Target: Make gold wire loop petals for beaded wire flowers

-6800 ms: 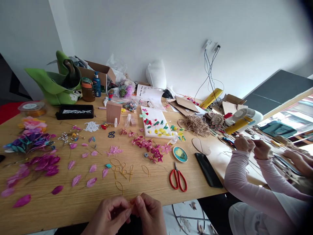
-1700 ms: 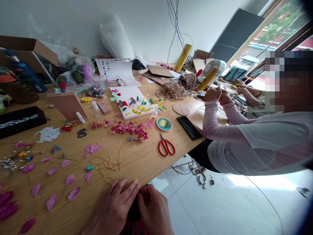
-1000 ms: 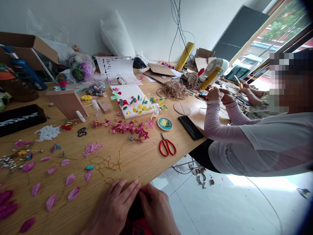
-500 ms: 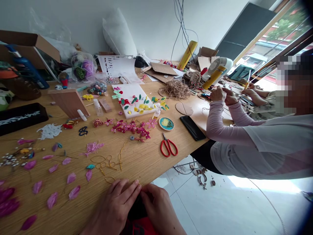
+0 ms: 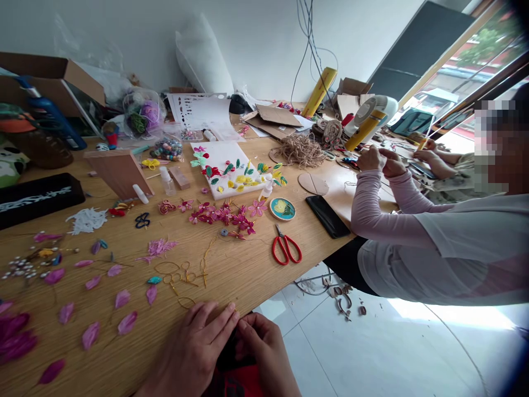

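Gold wire loops (image 5: 182, 277) on table (image 5: 231, 270) near front edge, just beyond hands. Left hand (image 5: 194, 350) and right hand (image 5: 264, 353) fingertips together at edge; grip contents hidden, can't tell. Pink petals (image 5: 124, 300) left, red scissors (image 5: 286, 249) right.

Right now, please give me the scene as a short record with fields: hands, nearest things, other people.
left hand: left hand lies at the table edge, fingertips meeting the right
right hand: right hand pinches something too small to tell
nearest things: gold wire loops, pink petals
further off: red scissors, black phone
other people: a person in pink sleeves works to the right
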A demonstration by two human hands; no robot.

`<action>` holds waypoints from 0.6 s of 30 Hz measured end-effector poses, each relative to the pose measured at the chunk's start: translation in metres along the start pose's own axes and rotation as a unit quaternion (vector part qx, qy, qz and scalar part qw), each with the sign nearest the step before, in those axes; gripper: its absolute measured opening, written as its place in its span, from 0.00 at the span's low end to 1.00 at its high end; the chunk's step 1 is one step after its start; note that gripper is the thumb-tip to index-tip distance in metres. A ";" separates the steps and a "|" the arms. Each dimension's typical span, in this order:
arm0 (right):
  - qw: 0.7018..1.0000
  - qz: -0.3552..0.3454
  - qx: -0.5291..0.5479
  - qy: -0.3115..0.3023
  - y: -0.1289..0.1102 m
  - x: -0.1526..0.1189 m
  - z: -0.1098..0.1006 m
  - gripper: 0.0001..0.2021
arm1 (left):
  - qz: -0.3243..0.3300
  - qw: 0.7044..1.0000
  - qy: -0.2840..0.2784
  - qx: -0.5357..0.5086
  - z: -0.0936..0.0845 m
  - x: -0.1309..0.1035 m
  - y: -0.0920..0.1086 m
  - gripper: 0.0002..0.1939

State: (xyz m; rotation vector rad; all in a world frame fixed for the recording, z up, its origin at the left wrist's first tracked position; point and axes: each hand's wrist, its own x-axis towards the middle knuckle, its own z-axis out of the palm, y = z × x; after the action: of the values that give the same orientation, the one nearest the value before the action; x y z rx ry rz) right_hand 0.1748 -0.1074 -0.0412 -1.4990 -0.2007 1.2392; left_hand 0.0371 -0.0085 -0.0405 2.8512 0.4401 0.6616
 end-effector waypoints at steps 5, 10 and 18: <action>0.998 0.028 0.052 -0.017 0.005 0.002 -0.002 0.26 | 0.000 1.000 0.006 -0.004 0.000 0.002 0.001 0.28; 0.999 0.012 0.029 -0.006 0.000 0.000 -0.001 0.27 | 0.003 1.000 0.010 -0.013 -0.001 0.006 0.000 0.27; 0.999 -0.012 -0.003 0.032 -0.006 -0.001 0.007 0.31 | 0.000 1.000 0.012 -0.012 0.002 0.002 0.001 0.26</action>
State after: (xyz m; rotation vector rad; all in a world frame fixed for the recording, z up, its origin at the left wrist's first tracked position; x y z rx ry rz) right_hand 0.1719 -0.1017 -0.0340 -1.5358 -0.1801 1.1706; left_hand 0.0403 -0.0088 -0.0409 2.8231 0.4319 0.6970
